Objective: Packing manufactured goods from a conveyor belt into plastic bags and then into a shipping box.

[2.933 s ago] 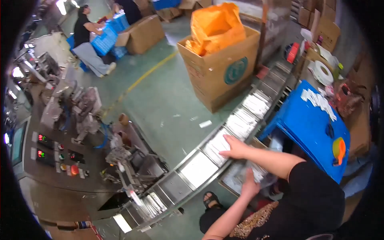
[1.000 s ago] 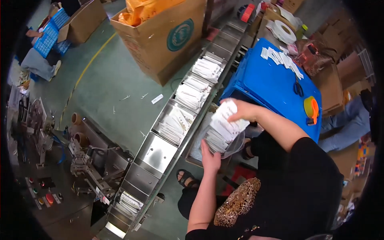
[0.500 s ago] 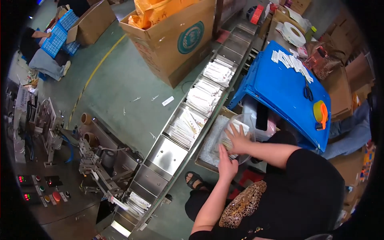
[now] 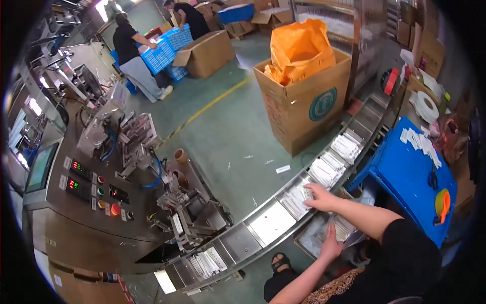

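Over the third filled compartment of the metal conveyor (image 4: 238,243) reaches my right hand (image 4: 321,197). Its fingers are apart, their tips at the white flat packets (image 4: 294,201) lying there. Lower down, my left hand (image 4: 331,247) rests its stretched fingers against a bundle of similar packets (image 4: 343,229). That bundle sits in clear plastic in an open carton (image 4: 310,238) beside the conveyor. Fuller stacks of packets (image 4: 326,170) lie in the compartments farther up, and a small stack (image 4: 207,263) is near the lower end.
A blue lid-like surface (image 4: 412,172) at right carries loose packets, scissors (image 4: 432,180) and a tape roll (image 4: 442,205). A tall carton (image 4: 288,116) with an orange bag (image 4: 304,48) stands beyond the conveyor. At left is a machine panel (image 4: 96,187); two people work by blue crates (image 4: 159,55).
My right hand has left the bundle in the carton and moved over to the conveyor packets. My left hand stays at the bundle. The view has tilted up and swung left.
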The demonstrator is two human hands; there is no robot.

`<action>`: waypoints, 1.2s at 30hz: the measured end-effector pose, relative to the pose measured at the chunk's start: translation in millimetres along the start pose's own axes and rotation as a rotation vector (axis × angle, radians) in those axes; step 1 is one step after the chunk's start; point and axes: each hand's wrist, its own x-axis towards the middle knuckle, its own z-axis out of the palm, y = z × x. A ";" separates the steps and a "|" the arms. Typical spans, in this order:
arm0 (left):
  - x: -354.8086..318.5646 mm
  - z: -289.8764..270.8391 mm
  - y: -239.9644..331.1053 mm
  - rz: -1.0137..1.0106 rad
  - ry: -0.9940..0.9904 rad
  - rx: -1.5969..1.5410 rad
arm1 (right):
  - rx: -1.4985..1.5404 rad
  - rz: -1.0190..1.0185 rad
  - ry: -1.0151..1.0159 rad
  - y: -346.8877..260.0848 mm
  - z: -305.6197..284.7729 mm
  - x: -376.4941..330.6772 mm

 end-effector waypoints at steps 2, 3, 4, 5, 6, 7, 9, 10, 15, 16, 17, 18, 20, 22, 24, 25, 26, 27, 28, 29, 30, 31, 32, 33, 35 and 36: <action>5.4 4.8 -9.8 0.020 0.049 0.017 | -0.043 0.026 -0.073 11.8 24.8 36.7; 4.6 4.0 -7.7 0.014 0.042 0.006 | -0.237 0.182 -0.105 7.0 30.2 46.0; 3.8 3.2 -6.3 0.006 0.033 -0.006 | -0.431 0.340 -0.133 3.2 33.9 53.4; 3.6 2.1 -5.8 0.005 0.024 -0.054 | -0.400 0.438 -0.205 9.7 36.1 59.5; 2.5 0.0 -7.0 0.003 0.043 -0.056 | -0.405 0.420 -0.212 10.5 42.4 62.5; 2.6 -0.6 -6.9 -0.017 0.030 -0.042 | -0.417 0.425 -0.218 13.6 47.1 62.3; 2.1 -4.0 -4.0 -0.029 0.006 -0.037 | -0.328 0.452 -0.197 18.3 53.8 64.6; 2.7 -4.8 -5.0 -0.027 0.011 -0.040 | -0.333 0.448 -0.198 19.9 56.6 64.7; -1.4 -9.6 -0.1 -0.017 -0.026 -0.010 | -0.401 0.429 -0.153 36.4 51.1 66.7; -2.7 -10.6 0.0 -0.011 -0.024 -0.013 | -0.330 0.445 -0.176 40.2 51.5 69.4; -4.1 -11.1 0.2 -0.030 -0.042 -0.004 | -0.336 0.444 -0.173 42.9 55.1 70.8; -4.4 -12.3 -0.3 -0.061 -0.057 0.006 | -0.343 0.475 -0.217 35.7 59.9 73.9; -4.8 -20.8 8.4 -0.113 -0.105 -0.014 | -0.350 0.509 -0.259 21.3 60.0 75.2; -3.9 -19.5 8.1 -0.156 -0.146 -0.037 | -0.093 0.373 -0.415 9.7 55.0 75.2; -2.8 -7.0 -4.8 -0.032 -0.031 0.034 | -0.114 0.364 -0.392 20.0 55.9 74.4; -2.7 -7.5 -3.2 -0.029 -0.032 0.033 | -0.188 0.389 -0.321 29.5 53.7 74.5; -2.4 -8.7 -1.5 -0.017 -0.048 -0.009 | -0.260 0.413 -0.250 38.5 52.4 75.0; -3.6 -10.5 -2.0 -0.011 -0.061 -0.052 | -0.376 0.404 -0.218 32.3 45.5 70.3; -3.7 -9.3 -5.1 -0.013 -0.059 -0.053 | -0.376 0.402 -0.221 29.2 44.2 70.8; -3.0 -6.5 -9.7 0.002 -0.043 -0.045 | -0.258 0.420 -0.249 27.1 44.1 71.7; -2.8 -4.9 -10.4 0.021 -0.031 -0.035 | -0.141 0.440 -0.271 26.8 42.9 70.8; -2.7 -3.8 -11.2 0.021 -0.033 -0.036 | -0.141 0.442 -0.270 31.1 46.1 71.1; -2.8 -2.7 -11.8 0.014 -0.052 -0.039 | -0.033 0.433 -0.317 39.4 53.1 72.9; -1.1 -3.4 -12.1 0.007 -0.067 -0.041 | 0.074 0.418 -0.364 40.5 58.0 76.1; 1.5 0.7 -16.1 0.020 -0.062 -0.033 | 0.344 0.458 -0.397 44.4 61.9 79.2; 1.3 0.0 -14.8 0.027 -0.057 -0.028 | 0.343 0.458 -0.401 38.4 61.1 78.0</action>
